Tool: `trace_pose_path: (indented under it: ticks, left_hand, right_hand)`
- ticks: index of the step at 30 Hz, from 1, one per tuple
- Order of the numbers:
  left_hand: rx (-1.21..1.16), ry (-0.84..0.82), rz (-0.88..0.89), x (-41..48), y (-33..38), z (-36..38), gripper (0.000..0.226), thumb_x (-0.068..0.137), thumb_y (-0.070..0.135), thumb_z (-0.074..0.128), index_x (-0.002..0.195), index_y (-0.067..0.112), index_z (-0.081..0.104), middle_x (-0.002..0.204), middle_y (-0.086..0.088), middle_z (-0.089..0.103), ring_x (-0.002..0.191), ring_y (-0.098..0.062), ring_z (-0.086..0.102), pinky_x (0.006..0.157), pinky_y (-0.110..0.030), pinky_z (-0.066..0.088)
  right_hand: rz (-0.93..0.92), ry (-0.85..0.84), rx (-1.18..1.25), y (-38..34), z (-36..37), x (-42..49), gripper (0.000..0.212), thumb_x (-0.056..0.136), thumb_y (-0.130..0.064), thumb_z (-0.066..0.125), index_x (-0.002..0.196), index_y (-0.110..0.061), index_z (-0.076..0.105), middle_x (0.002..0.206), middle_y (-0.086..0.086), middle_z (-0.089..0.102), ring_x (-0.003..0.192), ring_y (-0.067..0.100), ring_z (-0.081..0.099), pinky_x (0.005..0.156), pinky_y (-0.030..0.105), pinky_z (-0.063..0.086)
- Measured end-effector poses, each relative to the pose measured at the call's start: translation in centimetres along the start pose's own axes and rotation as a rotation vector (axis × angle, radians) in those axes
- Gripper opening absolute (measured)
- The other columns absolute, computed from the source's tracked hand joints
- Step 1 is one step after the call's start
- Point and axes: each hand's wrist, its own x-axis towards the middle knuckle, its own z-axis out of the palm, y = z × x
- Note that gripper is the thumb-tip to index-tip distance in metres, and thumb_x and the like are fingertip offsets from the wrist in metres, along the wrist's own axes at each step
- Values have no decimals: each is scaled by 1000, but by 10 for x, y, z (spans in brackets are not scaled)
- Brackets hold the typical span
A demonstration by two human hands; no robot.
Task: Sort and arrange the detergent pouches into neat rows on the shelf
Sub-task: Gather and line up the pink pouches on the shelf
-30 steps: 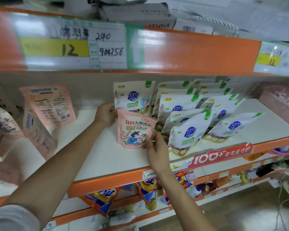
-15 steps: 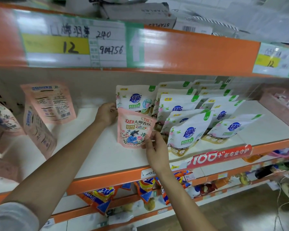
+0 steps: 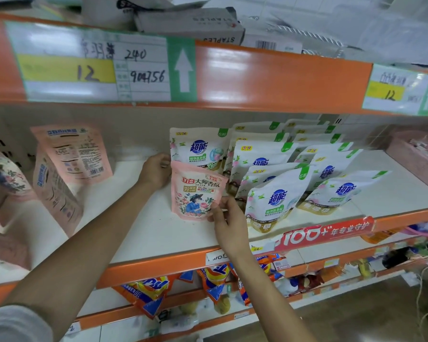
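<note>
**Stray pink pouch among the white rows**

You hold the pink pouch [image 3: 198, 191] upright on the shelf [image 3: 158, 233], just in front of the white pouches [image 3: 274, 203]. Your left hand [image 3: 156, 171] curls round its upper left edge and your right hand [image 3: 229, 219] pinches its lower right corner. It likely belongs with the other pink pouches [image 3: 72, 154] at left, so next comes a lift and carry

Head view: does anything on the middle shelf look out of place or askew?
Yes. The pink pouch, held by the left hand and right hand, sits beside the white pouches, away from the other pink pouches at left. The front white pouches lean instead of standing upright.
</note>
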Motion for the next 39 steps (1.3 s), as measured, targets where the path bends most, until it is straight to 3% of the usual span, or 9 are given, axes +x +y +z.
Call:
trace_pose_path:
  ticks: [3, 6, 10, 17, 22, 24, 28, 33, 39]
  left_hand:
    - [42, -15, 34, -12, 6, -1, 15, 71, 14, 60, 86, 12, 63, 105, -23, 65, 99, -41, 62, 94, -55, 49]
    - [60, 12, 28, -9, -3, -3, 22, 82, -3, 63, 98, 13, 61, 114, -17, 64, 105, -38, 61, 92, -53, 51]
    - [28, 97, -17, -16, -14, -15, 15, 82, 2, 62, 91, 14, 62, 100, -14, 68, 87, -35, 66, 87, -50, 55]
    - [-86, 183, 23, -76, -7, -38, 31, 87, -10, 49, 77, 16, 61, 80, -3, 63, 78, -22, 60, 71, -31, 53]
    - [-94, 222, 21, -118, -15, -56, 29, 82, -10, 53, 82, 17, 62, 87, 0, 64, 78, -14, 58, 65, -22, 48]
    - [-72, 167, 27, -128, -18, -65, 24, 76, 1, 63, 91, 20, 62, 97, 2, 63, 84, -13, 57, 69, -22, 45]
    - [58, 6, 23, -136, -25, -79, 40, 77, 19, 77, 111, 26, 56, 110, 11, 59, 95, -7, 60, 73, -22, 46]
    - [87, 91, 58, -123, -17, -77, 29, 81, 13, 76, 106, 18, 62, 95, 13, 67, 84, -6, 65, 65, -9, 46]
    - [105, 251, -8, -88, -22, -77, 19, 79, 7, 75, 97, 6, 68, 95, -4, 72, 87, -25, 68, 75, -35, 57]
  right_hand:
    - [-5, -14, 7, 1, 0, 0, 4, 100, -20, 51, 99, -18, 54, 91, -4, 67, 84, 19, 67, 72, 43, 54]
    - [-13, -35, 19, 1, -1, 0, 3, 98, -20, 55, 100, -22, 54, 94, -11, 67, 84, 12, 67, 67, 28, 55]
    - [1, -80, 26, 1, 0, 2, 12, 94, -22, 63, 106, -22, 58, 98, -19, 67, 88, -1, 66, 70, 19, 56]
    - [-9, -89, 37, 0, 12, 12, 20, 93, -19, 64, 113, -14, 66, 100, -8, 73, 80, 0, 68, 63, 17, 53]
    - [-40, -145, 29, -7, 39, 18, 22, 94, -23, 63, 114, -16, 66, 106, -4, 74, 85, 10, 70, 69, 36, 60]
    - [-60, -164, 29, -13, 51, 20, 22, 94, -22, 62, 114, -14, 66, 106, -4, 73, 88, 11, 70, 71, 39, 61]
    - [-74, -188, 45, -23, 76, 25, 20, 94, -21, 63, 112, -13, 66, 107, 0, 73, 91, 13, 70, 75, 44, 60]
    - [-67, -248, 65, -31, 95, 31, 17, 95, -20, 61, 110, -14, 66, 106, 1, 73, 93, 17, 69, 79, 49, 58]
    - [-41, -269, 89, -24, 89, 31, 30, 94, -9, 57, 122, -21, 59, 107, -18, 65, 99, 15, 66, 87, 45, 57]
